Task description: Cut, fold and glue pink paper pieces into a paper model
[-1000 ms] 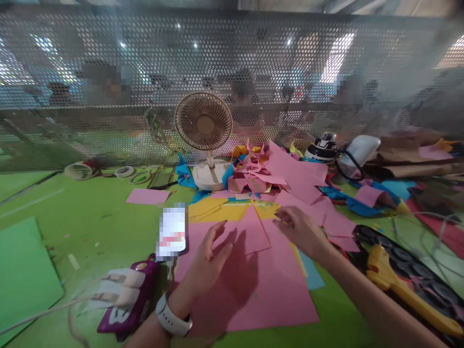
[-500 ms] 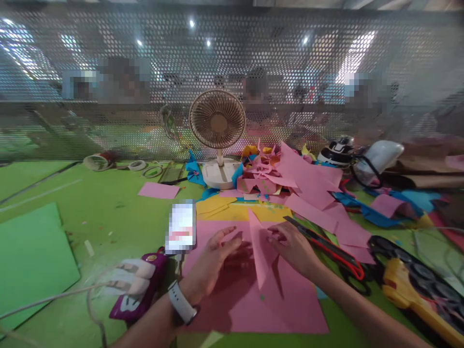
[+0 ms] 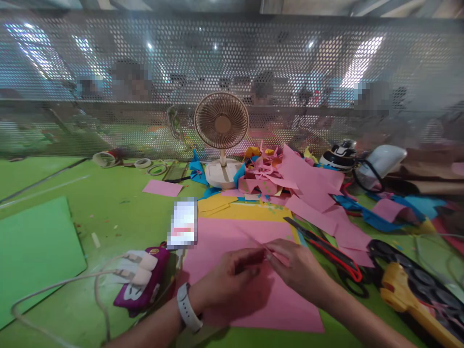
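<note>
A folded piece of pink paper (image 3: pixel 251 237), seen nearly edge-on, is pinched in my right hand (image 3: pixel 295 266) above a large pink sheet (image 3: pixel 221 237). My left hand (image 3: pixel 228 278), with a white watch (image 3: pixel 188 309) on the wrist, is beside it. Its fingers curve toward the paper and its thumb stands apart; I see nothing held in it. Both hands are over the lower middle of the sheet. Yellow paper (image 3: pixel 250 211) shows beyond the sheet's far edge. Right of the sheet lies a black and red utility knife (image 3: pixel 326 251).
A fan (image 3: pixel 222 123) stands at the back beside piled pink scraps (image 3: pixel 308 179). Left are a phone (image 3: pixel 183 223), a purple power bank (image 3: pixel 145 280) with cables, and a green sheet (image 3: pixel 39 261). A yellow-handled tool (image 3: pixel 406 295) lies right, before a perforated screen (image 3: pixel 145 121).
The pink piece, upright between my hands before, is now tilted nearly edge-on in my right hand. My hands have come closer together and lower, and the view has shifted slightly.
</note>
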The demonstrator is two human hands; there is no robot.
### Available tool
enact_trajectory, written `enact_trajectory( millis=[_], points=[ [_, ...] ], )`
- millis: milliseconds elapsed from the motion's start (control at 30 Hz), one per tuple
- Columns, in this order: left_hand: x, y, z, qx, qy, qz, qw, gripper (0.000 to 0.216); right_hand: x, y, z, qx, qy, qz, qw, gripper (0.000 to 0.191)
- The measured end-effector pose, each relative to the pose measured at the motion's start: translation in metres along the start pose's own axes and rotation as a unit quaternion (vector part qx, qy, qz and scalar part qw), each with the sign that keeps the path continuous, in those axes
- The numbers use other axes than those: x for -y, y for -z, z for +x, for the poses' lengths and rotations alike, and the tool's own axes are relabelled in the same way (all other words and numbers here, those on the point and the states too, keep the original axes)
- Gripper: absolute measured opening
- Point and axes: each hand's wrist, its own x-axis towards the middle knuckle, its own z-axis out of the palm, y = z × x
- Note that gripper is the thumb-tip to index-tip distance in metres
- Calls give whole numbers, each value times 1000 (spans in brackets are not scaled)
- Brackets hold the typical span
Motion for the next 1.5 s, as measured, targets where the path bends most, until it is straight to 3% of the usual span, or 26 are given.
enact_trajectory(
  millis=[100,200,300,367,467,667,800,1000,1167,1267,1500],
  points=[
    [-9,8,-6,-81,-63,188,977,28,-5,9,-2,-35,48,-89,994,25],
    [-14,18,-10,-164,-175,435,868,28,-9,13,-1,-88,102,-212,968,32],
    [-13,24,-8,-152,-219,600,754,36,-10,9,-1,-104,154,-259,948,31],
    [-7,23,-4,-110,-230,641,724,27,-10,3,-3,-102,193,-260,941,29],
    [3,17,-1,-58,-247,653,713,15,-8,-8,-9,-95,232,-269,930,29],
    [7,8,-2,-31,-281,677,679,17,-6,-16,-19,-70,264,-307,912,33],
    [5,12,-6,-42,-280,686,670,20,-24,3,-34,-77,268,-322,905,35],
    [-1,16,-7,-61,-280,689,666,25,-47,35,-59,-112,208,-365,901,33],
    [-3,10,-6,-82,-282,691,660,22,-21,19,-43,-144,206,-321,913,28],
    [-3,8,-7,-91,-288,694,654,22,-9,7,-29,-121,262,-290,913,27],
    [-4,5,-7,-68,-327,688,644,21,-9,-2,-26,-119,300,-298,899,31]
  ],
)
